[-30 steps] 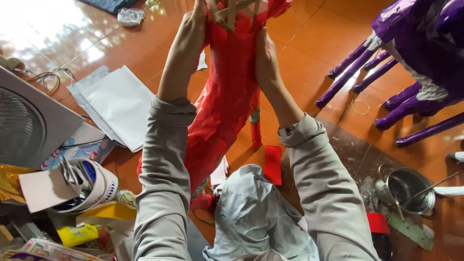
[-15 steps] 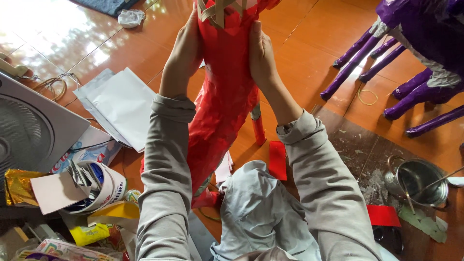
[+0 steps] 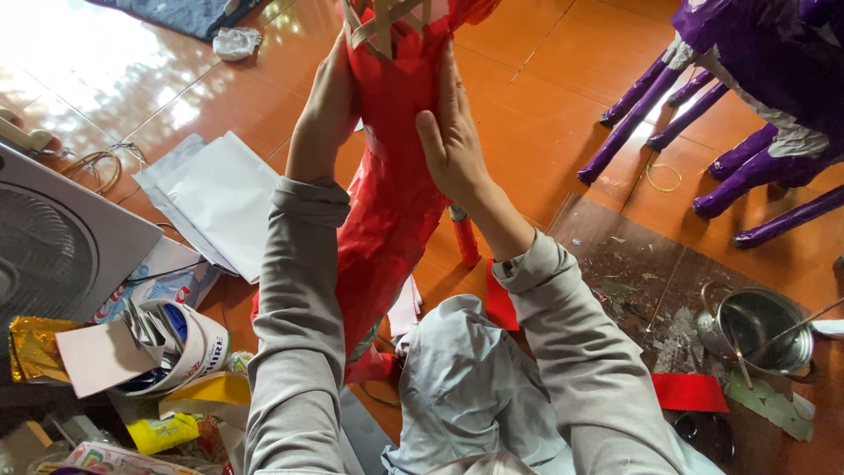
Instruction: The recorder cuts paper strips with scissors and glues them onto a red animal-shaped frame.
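Two hands hold one long red paper-covered form (image 3: 391,185) up over the floor, and I see them press it from opposite sides. My left hand (image 3: 327,105) lies flat along its left edge, fingers pointing up and wrapped behind it; my right hand (image 3: 450,132) is spread open against its front right face, palm and fingers pressed to the red paper. So the grip is a two-sided clamp on the upper half of the form, not a closed fist. The form runs from the grip down between my forearms to my lap, and above the grip its top shows bare tan strips (image 3: 382,19) of a frame, cut off by the picture's edge.

Below the form, on the orange tiled floor (image 3: 545,105), a small red tube (image 3: 464,236) lies just beside my right forearm, and a red sheet (image 3: 690,392) lies near my right elbow. Left of my left arm lie white sheets (image 3: 220,198), with a roll of tape (image 3: 176,347) nearer me and a fan (image 3: 53,246) at the far left. To the right, well apart, stand the purple legs (image 3: 651,114) of another paper figure, and a metal pot (image 3: 760,325) sits on a dark board (image 3: 633,264).
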